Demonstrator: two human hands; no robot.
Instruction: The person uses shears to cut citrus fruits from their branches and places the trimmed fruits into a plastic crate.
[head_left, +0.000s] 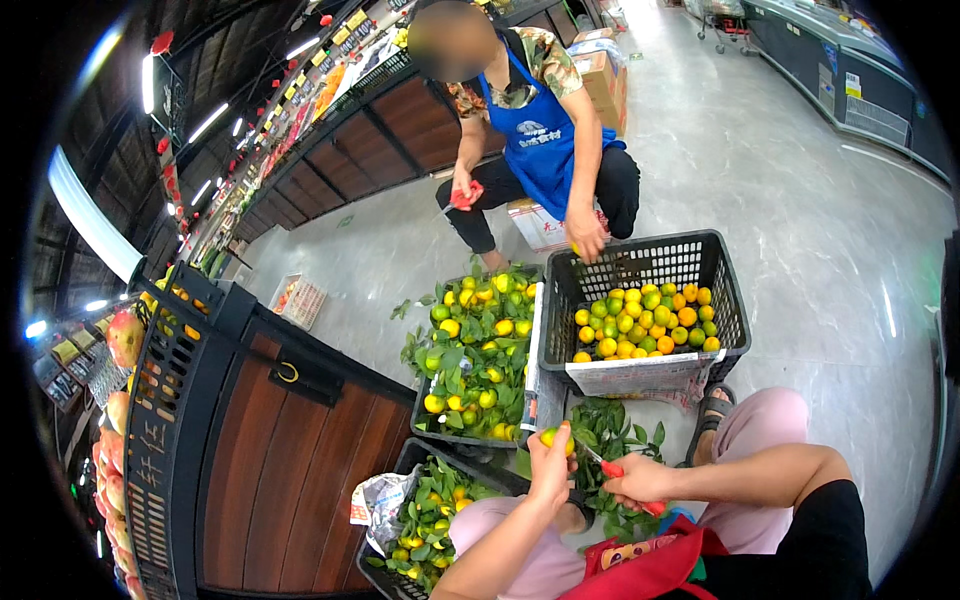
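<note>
My left hand (551, 472) holds a yellow-green mandarin (556, 441) in its fingers. Red-handled snips (613, 469) are gripped in my right hand (641, 480), their blades close to the fruit. Below both hands lies a heap of cut leafy twigs (611, 427) on the floor. Beyond it stands a black plastic crate (645, 245) with leafless yellow, orange and green mandarins (646, 319) inside. Left of that, another black crate (421, 420) is full of mandarins on leafy stems (480, 345). A third crate (371, 559) of leafy mandarins sits beside my left knee, with crumpled printed paper (386, 499) at its edge.
Facing me, a co-worker (540, 127) in a blue apron sits on a carton (540, 225), holding red-handled snips (466, 196) and reaching over the crate of leafless fruit. A wood-panelled display stand (300, 465) is at left. A small white basket (300, 301) rests on the floor.
</note>
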